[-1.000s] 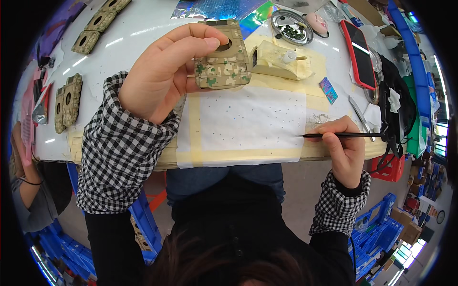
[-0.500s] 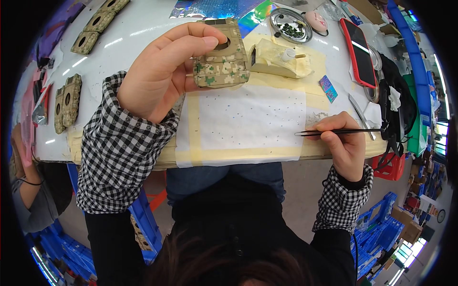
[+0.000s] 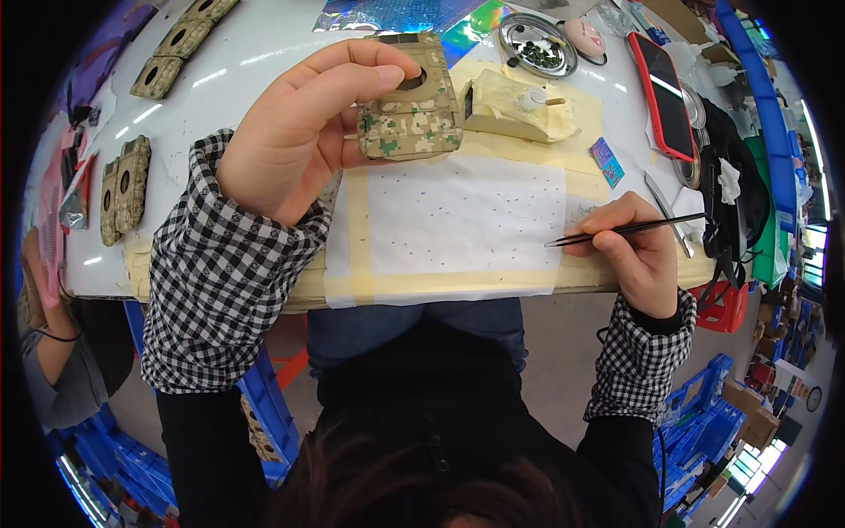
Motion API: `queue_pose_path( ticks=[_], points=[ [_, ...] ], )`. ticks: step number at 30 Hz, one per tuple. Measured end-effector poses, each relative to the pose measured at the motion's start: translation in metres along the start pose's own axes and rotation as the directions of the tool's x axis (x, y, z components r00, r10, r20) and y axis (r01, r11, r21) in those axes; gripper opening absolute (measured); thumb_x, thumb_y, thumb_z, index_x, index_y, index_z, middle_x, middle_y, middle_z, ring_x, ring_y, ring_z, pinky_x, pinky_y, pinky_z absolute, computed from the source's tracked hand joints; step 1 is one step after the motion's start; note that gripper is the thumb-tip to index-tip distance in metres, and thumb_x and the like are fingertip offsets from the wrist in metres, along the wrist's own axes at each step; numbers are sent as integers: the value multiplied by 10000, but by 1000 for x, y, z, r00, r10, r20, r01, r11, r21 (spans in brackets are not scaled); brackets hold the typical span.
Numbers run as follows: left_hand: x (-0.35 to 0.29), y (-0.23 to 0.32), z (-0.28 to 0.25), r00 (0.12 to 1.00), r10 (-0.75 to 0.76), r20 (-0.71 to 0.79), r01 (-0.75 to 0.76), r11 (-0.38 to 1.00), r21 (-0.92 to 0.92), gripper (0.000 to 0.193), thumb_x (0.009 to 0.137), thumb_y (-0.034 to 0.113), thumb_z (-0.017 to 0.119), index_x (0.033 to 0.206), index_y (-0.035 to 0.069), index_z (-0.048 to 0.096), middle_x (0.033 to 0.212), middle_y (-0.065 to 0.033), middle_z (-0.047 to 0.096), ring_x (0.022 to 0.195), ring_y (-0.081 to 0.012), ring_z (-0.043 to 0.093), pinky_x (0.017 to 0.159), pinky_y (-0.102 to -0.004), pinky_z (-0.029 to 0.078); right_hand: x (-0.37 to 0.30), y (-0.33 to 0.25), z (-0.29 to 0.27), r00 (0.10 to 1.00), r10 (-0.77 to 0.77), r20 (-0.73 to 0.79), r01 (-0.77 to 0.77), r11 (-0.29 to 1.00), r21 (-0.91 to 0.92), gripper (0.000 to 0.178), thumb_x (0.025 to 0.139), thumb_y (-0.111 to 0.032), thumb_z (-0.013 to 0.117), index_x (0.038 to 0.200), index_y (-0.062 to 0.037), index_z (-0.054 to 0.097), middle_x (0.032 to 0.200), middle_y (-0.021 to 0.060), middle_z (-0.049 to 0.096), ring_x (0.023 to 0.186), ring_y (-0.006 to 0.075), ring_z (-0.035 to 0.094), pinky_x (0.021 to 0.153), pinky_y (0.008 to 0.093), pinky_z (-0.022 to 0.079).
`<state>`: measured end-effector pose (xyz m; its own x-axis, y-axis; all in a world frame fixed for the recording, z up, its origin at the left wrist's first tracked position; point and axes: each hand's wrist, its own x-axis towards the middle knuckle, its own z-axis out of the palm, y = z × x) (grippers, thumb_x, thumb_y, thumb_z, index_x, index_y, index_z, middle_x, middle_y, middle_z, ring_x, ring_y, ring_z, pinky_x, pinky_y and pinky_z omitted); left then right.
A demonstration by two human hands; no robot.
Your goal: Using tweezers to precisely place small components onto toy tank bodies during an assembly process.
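The left hand (image 3: 299,132) has its fingers pinching the camouflage hull (image 3: 409,132) by its round opening, just right of them; a slackened grip could drop it onto the white sheet (image 3: 422,229). The right hand (image 3: 638,251) pinches black tweezers (image 3: 673,221); a careless sweep left of its fingers could scatter the tiny specks (image 3: 465,199).

Left hand (image 3: 299,132) grips camo hull (image 3: 409,128) by round hole, above white sheet (image 3: 449,233) dotted with tiny specks (image 3: 465,199). Right hand (image 3: 638,255) holds black tweezers (image 3: 638,227) — tips over sheet's right edge, contact unclear. Beyond sheet: taped block (image 3: 506,125), dish (image 3: 572,62) of dark green bits (image 3: 546,59). Red-cased phone (image 3: 662,97) farther right. More camo hulls (image 3: 134,185) at left — well apart from sheet.
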<state>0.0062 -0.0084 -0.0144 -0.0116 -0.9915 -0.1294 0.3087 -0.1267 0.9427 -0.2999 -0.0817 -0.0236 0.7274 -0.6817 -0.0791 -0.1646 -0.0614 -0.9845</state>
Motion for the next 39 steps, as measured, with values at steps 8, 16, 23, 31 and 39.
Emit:
queue_pose_path(
  ticks=[8, 16, 23, 31, 39],
  points=[
    [-1, 0, 0, 1000, -2, -13, 2, 1000, -8, 246, 928, 190, 422, 1090, 9, 458, 1115, -197, 561, 1062, -286, 581, 880, -322, 516, 0, -1, 0, 1000, -13, 2, 13, 1000, -10, 110, 880, -46, 559, 882, 60, 529, 851, 124, 614, 804, 163, 632, 749, 253, 525],
    [-1, 0, 0, 1000, 3, -6, -3, 1000, -6, 242, 932, 183, 408, 1088, 4, 455, 1117, -197, 555, 1066, -288, 579, 882, -321, 514, 0, 0, 0, 1000, -14, -11, 14, 1000, -14, 103, 883, -43, 552, 878, 56, 527, 847, 129, 620, 794, 161, 636, 739, 249, 527],
    [-1, 2, 1, 1000, -8, -4, 8, 1000, 9, 236, 937, 185, 394, 1087, 9, 443, 1124, -198, 547, 1069, -284, 578, 882, -316, 513, 0, 2, 1, 1000, -23, -18, 23, 1000, -6, 100, 886, -47, 549, 871, 49, 524, 849, 129, 623, 790, 159, 637, 728, 242, 527],
    [0, 1, 0, 1000, 1, -3, -1, 1000, 10, 237, 935, 182, 400, 1088, 7, 445, 1125, -200, 547, 1067, -284, 579, 882, -318, 512, -1, 3, 1, 999, -26, -45, 27, 999, 22, 96, 889, -48, 544, 869, 43, 522, 846, 126, 619, 776, 161, 640, 711, 241, 528],
    [-3, 1, 1, 1000, -8, -5, 8, 1000, -10, 235, 932, 185, 406, 1081, 9, 451, 1094, -187, 559, 1061, -283, 582, 883, -321, 512, -2, 4, 1, 992, -53, -115, 53, 999, 0, 117, 900, -79, 533, 869, 33, 518, 818, 109, 612, 721, 155, 642, 680, 240, 524]
  ],
)
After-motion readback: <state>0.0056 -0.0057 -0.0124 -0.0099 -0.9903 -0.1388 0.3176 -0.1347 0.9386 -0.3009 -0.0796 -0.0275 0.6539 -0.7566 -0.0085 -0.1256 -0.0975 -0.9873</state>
